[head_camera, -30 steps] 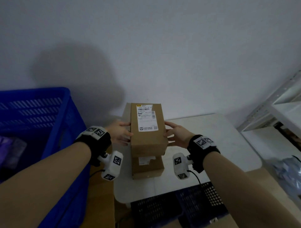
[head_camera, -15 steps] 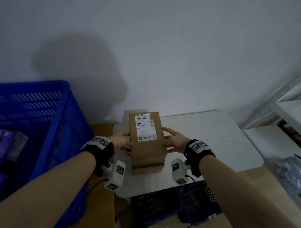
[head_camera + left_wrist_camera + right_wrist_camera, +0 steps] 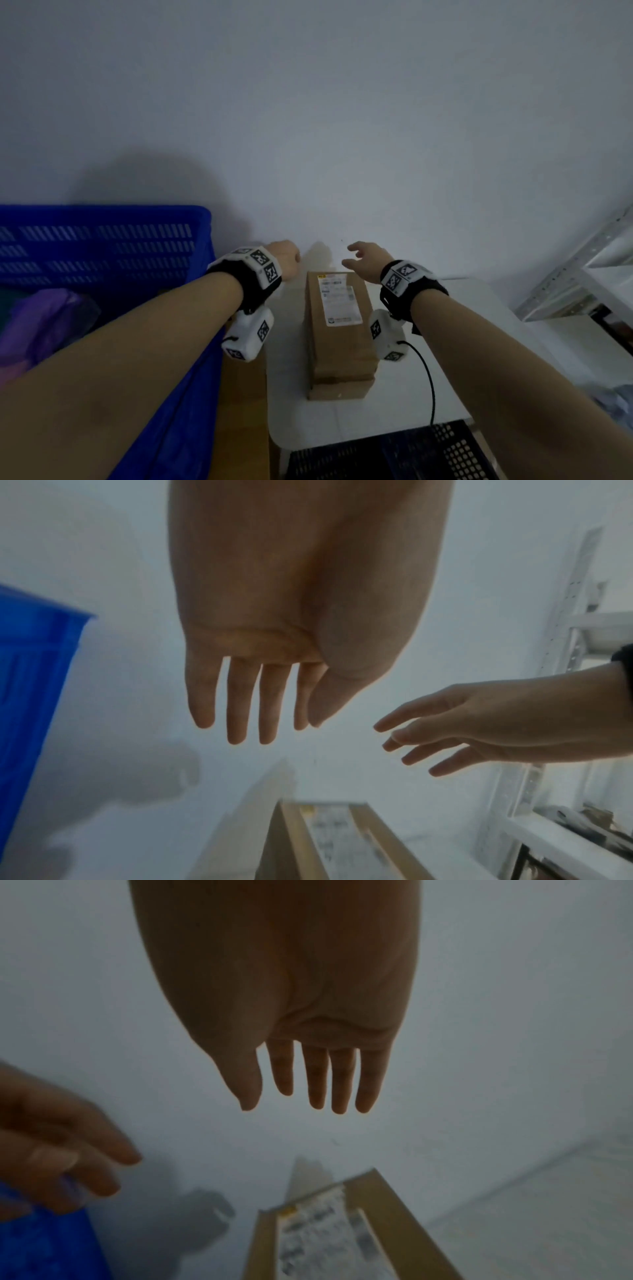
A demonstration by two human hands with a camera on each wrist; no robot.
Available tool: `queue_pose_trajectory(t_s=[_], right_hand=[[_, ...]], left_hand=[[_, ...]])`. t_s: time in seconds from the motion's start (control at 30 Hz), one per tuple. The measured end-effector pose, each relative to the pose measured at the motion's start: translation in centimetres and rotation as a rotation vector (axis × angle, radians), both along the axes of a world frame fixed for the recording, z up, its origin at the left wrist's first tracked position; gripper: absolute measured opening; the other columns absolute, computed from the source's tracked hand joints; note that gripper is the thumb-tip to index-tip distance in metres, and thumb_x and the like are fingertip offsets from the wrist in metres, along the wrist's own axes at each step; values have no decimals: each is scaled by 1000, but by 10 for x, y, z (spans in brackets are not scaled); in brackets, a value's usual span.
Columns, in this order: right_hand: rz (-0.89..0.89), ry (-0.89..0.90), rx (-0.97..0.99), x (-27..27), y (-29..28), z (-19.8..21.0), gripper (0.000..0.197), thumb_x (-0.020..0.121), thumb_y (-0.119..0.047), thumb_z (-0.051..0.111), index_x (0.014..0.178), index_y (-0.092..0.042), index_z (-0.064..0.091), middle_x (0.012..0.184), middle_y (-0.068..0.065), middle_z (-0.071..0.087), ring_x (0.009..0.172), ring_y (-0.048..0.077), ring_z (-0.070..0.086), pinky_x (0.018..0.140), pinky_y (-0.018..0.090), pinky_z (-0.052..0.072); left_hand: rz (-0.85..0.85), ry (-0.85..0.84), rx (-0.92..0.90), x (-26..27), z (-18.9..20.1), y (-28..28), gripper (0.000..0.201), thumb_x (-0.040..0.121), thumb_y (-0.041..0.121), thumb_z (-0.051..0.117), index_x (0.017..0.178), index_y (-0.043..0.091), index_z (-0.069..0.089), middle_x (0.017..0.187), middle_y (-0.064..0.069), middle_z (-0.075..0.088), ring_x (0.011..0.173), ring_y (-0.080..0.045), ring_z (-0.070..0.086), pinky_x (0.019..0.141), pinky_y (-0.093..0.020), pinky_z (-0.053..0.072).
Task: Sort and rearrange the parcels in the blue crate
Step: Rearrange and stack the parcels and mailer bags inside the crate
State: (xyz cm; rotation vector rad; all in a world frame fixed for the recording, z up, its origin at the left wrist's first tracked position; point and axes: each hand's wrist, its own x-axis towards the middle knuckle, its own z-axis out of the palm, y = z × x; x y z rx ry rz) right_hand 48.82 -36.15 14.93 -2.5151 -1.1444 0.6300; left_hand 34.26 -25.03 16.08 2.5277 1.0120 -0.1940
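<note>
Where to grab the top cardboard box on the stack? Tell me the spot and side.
Take the top cardboard box by its two long side faces, left hand and right hand coming from either side. It lies flat and narrow on another box, label up, sides exposed.

A small white table [image 3: 404,421] with rounded corners stood against the plain pale wall [image 3: 342,120]. A dark perforated plastic crate [image 3: 394,455] sat below its near edge. A white metal shelving rack [image 3: 582,274] stood at the right.
</note>
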Motion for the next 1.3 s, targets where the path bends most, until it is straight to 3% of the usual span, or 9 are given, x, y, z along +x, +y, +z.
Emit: queue_pose_trajectory(t_s=[0.3,0.6,0.8,0.93,1.13,1.3], right_hand=[[85,-235,56,-101,88,80,47,98,-35,46,138,-11,45,142,11,48,129,28,47,104,36,38],[84,-243,149,-232,173,106,46,97,-35,48,135,-10,49,140,10,50,127,27,48,103,33,38],[148,-196,40,-297,214,71,46,97,-33,48,134,-6,50,138,13,51,124,28,51,100,33,41],[176,-176,-34,-318,232,37,43,96,-32,50,129,-5,55,133,14,55,120,29,53,96,35,43],[104,-42,-113,-310,246,-14,42,96,-30,50,128,-3,55,131,15,56,119,30,54,94,34,44],[-15,70,-153,-293,254,-69,39,94,-31,53,118,-2,59,122,19,61,111,33,58,83,32,45]], left_hand=[[-65,-127,214,-89,72,92,37,94,20,49,129,12,55,136,-12,52,122,-29,53,99,-33,43],[-105,-83,285,-223,76,179,36,93,18,49,127,9,58,131,-13,57,116,-29,57,91,-31,47],[-89,-40,196,-284,39,216,31,93,17,50,118,6,64,125,-13,62,111,-30,60,85,-30,47],[-88,-30,129,-303,6,227,31,96,23,46,117,9,65,124,-12,63,114,-30,59,92,-33,45],[-39,-2,-27,-307,-46,240,31,97,26,47,120,11,62,126,-10,61,115,-27,57,95,-33,46],[21,1,-180,-295,-86,248,35,98,26,47,127,9,57,131,-11,57,117,-26,55,93,-31,44]])
